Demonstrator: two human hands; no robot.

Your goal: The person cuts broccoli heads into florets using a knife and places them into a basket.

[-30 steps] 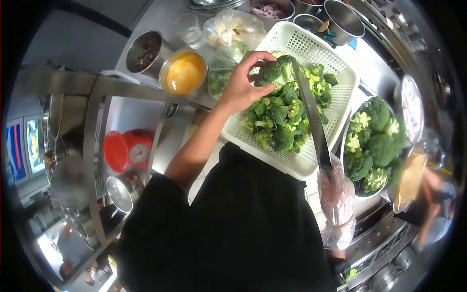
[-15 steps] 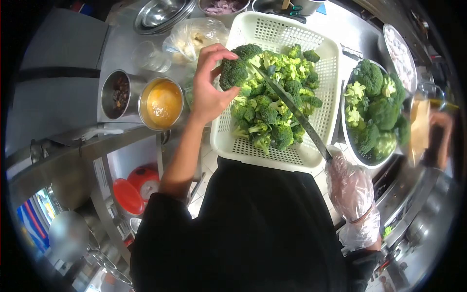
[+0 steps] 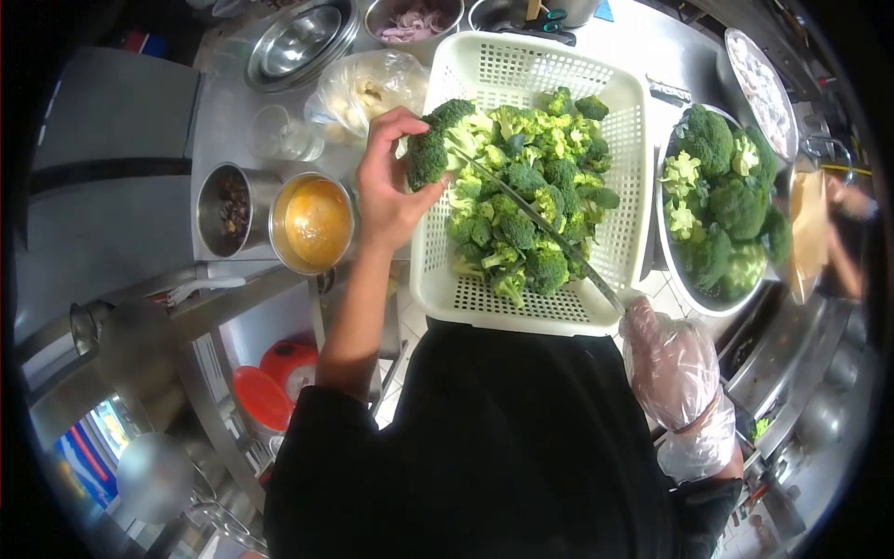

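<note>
My left hand (image 3: 391, 182) is bare and grips a head of broccoli (image 3: 430, 154) over the left side of a pale plastic basket (image 3: 629, 102). Cut broccoli florets (image 3: 521, 205) lie heaped in the basket. In a clear plastic glove held by a band at the wrist, my right hand (image 3: 670, 359) is closed around the handle of a long knife (image 3: 549, 231); the handle itself is hidden. The blade slants up and left across the florets, its tip at the cut side of the broccoli head.
Right of the basket stands a white-rimmed colander (image 3: 663, 247) of larger broccoli heads. To the left are a pot of beaten egg (image 3: 312, 224), a pot of dark pieces (image 3: 223, 210) and a plastic bag (image 3: 363, 88). Another person's arm (image 3: 843, 242) shows at far right.
My left hand and the broccoli head have shifted slightly left and down. The knife tip has moved left and slightly down too. Cardboard-brown item and other person's arm at right have shifted.
</note>
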